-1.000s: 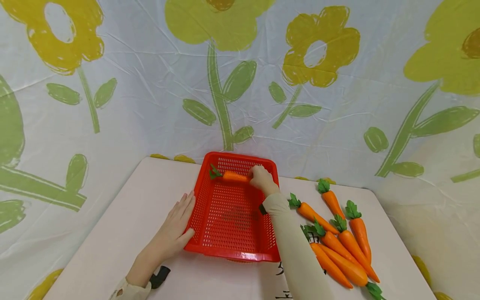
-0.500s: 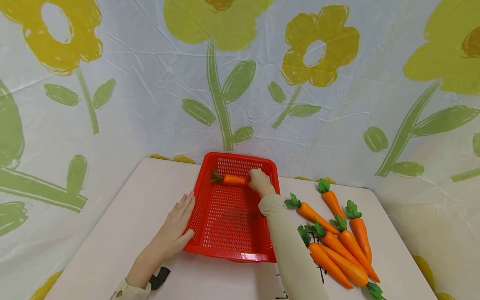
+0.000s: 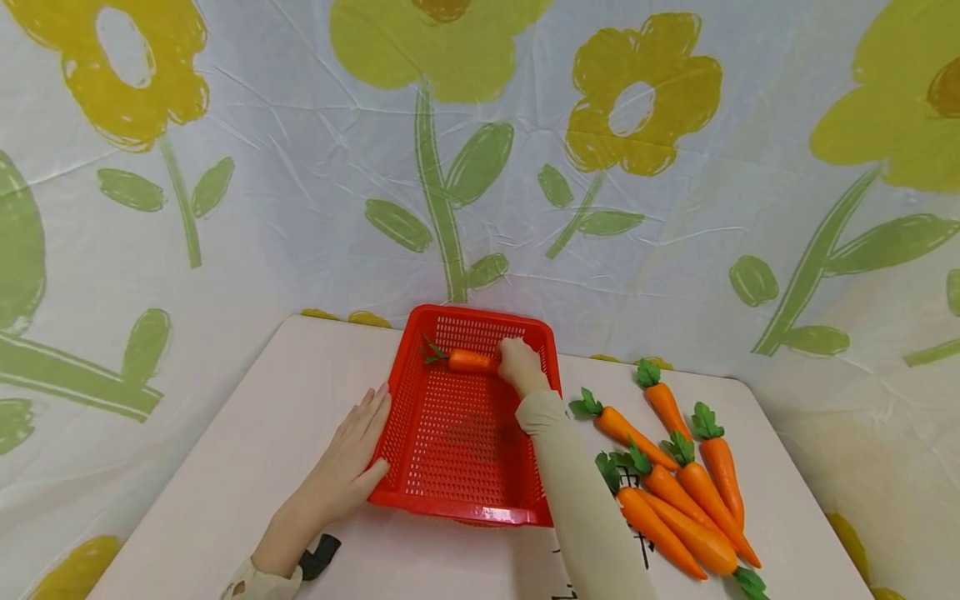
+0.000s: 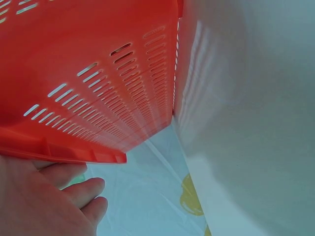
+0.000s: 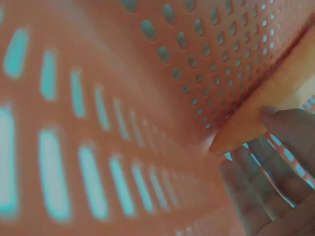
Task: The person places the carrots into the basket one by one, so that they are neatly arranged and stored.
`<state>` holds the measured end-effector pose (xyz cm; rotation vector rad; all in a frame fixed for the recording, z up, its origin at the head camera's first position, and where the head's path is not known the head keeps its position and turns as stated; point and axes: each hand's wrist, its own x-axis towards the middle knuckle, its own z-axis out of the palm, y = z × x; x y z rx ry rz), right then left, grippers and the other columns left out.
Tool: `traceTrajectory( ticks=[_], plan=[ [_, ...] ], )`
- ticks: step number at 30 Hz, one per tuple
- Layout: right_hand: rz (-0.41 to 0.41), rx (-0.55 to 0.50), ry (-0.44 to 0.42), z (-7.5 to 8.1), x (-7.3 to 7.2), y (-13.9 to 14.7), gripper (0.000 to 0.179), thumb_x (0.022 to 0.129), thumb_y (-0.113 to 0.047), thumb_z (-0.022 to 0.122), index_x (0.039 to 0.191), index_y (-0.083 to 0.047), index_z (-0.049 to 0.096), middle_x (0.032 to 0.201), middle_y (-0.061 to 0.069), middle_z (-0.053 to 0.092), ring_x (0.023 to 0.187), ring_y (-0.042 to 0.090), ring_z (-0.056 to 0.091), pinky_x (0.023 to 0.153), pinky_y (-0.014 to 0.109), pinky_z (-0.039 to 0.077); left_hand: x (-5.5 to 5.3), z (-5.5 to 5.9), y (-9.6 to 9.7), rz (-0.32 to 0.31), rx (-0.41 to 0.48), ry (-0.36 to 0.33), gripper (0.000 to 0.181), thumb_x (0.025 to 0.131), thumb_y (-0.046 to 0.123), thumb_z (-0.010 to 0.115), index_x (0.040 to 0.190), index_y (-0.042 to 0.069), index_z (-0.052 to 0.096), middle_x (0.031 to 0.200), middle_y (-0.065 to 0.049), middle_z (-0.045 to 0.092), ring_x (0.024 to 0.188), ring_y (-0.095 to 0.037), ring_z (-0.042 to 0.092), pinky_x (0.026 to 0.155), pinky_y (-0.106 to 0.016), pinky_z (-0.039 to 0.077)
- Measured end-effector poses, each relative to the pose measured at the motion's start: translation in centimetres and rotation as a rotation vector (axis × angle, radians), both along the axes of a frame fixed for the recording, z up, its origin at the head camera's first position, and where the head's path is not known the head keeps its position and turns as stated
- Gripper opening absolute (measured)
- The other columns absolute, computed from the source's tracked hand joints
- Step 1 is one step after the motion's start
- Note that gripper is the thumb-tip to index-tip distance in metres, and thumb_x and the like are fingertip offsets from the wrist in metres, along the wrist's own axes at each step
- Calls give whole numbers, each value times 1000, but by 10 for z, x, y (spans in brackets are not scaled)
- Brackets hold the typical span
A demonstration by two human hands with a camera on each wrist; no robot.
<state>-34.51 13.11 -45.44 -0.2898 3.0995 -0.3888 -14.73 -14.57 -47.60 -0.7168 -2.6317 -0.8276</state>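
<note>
A toy carrot [image 3: 472, 361] lies inside the red basket [image 3: 457, 450], close to the far wall at about 12 o'clock of the basket floor, its length running across the basket. It is smooth, bright orange and tapered, with a tuft of dark green leaves at its 9 o'clock end; its pointed end is hidden under the right hand [image 3: 520, 363]. That hand is curled over the tip, and in the right wrist view the fingers [image 5: 275, 172] wrap the orange point against the perforated basket wall, so it grips the carrot. The left hand [image 3: 348, 467] lies flat on the white counter [image 3: 247, 467] at 9 o'clock of the basket, fingers straight and relaxed, thumb against the basket's near corner and holding nothing. At 3 o'clock of the basket, a loose pile of carrots [image 3: 675, 483] lies on the counter, leaves mostly pointing toward the flower-printed cloth [image 3: 300, 208] behind.
</note>
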Motion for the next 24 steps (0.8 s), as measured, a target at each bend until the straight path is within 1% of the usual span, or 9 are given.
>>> traceTrajectory(
  ticks=[3,6,8,11,14,17,21,24],
  plan=[
    [1,-24,-16,5,0,2,7,85,-1,66,88,-5,71,88,11,68,75,25,58,68,41,53,0,0,0,-3,2,1,79,83,9,52,155,-6,21,163,-19,16,151,-32,10,119,-51,14],
    [-2,-67,-47,13,1,4,12,85,-2,66,94,-5,73,93,11,69,78,26,61,69,42,54,0,0,0,-10,8,1,80,83,8,53,155,-6,20,163,-19,16,151,-32,9,120,-47,11],
    [1,-86,-65,20,2,5,16,85,-3,66,98,-6,74,98,10,70,81,26,63,72,43,55,0,0,0,-14,10,2,80,83,8,53,155,-7,20,163,-19,16,151,-32,10,121,-46,10],
    [15,-115,-76,31,3,7,21,84,-4,66,103,-5,74,104,11,70,88,28,64,77,45,55,0,-1,-1,-14,8,6,80,83,8,53,154,-7,20,163,-18,16,151,-32,10,120,-47,11],
    [49,-138,-57,44,6,9,23,83,-4,68,105,-4,74,107,12,70,94,30,65,81,45,54,0,-1,0,-13,7,10,80,83,8,53,154,-7,20,163,-18,16,151,-32,11,119,-50,13],
    [97,-180,-30,58,11,12,23,83,-5,70,105,0,73,107,15,71,98,31,66,86,43,53,0,-1,0,-14,8,14,80,83,8,54,154,-7,21,163,-19,17,151,-33,11,119,-51,14],
    [124,-279,5,74,20,18,22,85,-5,69,105,4,72,103,18,71,99,32,66,88,42,52,1,-2,0,-13,9,15,80,83,8,54,154,-7,21,163,-20,18,150,-35,13,119,-50,14],
    [138,-353,39,86,29,23,23,86,-5,67,106,6,71,103,20,71,99,33,66,88,43,52,2,-2,1,-15,13,16,80,83,8,54,154,-8,21,162,-20,18,150,-36,13,119,-49,13]
  ],
)
